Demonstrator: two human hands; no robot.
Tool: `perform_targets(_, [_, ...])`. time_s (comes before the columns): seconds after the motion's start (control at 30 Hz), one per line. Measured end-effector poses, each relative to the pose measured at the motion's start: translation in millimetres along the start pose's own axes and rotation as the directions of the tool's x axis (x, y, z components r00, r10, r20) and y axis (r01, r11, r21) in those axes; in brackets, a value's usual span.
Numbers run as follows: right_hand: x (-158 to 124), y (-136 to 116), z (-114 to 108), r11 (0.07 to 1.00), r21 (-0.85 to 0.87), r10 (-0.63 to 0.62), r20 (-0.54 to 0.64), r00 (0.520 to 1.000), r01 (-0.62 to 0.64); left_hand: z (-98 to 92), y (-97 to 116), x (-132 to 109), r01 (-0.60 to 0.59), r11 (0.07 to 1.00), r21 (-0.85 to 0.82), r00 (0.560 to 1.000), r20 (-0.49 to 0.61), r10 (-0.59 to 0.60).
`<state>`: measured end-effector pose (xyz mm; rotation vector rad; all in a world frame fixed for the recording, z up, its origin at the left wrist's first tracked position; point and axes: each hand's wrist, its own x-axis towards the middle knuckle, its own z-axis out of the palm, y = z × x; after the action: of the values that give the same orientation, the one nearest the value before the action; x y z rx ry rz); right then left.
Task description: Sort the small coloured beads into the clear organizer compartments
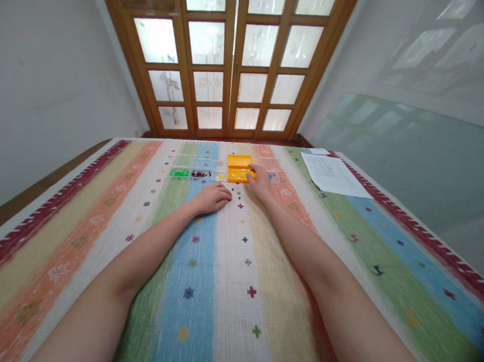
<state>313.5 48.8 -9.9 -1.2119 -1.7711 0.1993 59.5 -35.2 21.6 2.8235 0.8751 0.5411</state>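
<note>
An orange box [239, 161] with its lid raised stands at the far middle of the table, small white pieces [238, 173] lying inside. My right hand [261, 183] is at the box's right side, index finger and thumb apart over its edge. Just in front of the box, my left hand [213, 198] rests on the cloth. Its fingers are curled together, and whatever may be under them is hidden. Left of the box, a clear divided case holds green pieces [179, 173], dark red pieces [201, 174] and yellow pieces [221, 177]. Blue pieces [272, 176] show beyond my right hand.
A striped cloth [234, 311] covers the table. Printed paper sheets [332, 174] lie at the far right. Behind the table are wooden doors with glass panes [232, 66]. A glass panel [415, 159] leans along the right wall.
</note>
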Motion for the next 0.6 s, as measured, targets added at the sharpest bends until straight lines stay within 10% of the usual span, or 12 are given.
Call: perform_targets(0.6, [-5,-16,1,0.999,-0.01,-0.035,0.087,0.996,0.036,-2.6,-9,-4,0.058,0.998,-0.015,0.997,-0.056,-0.059])
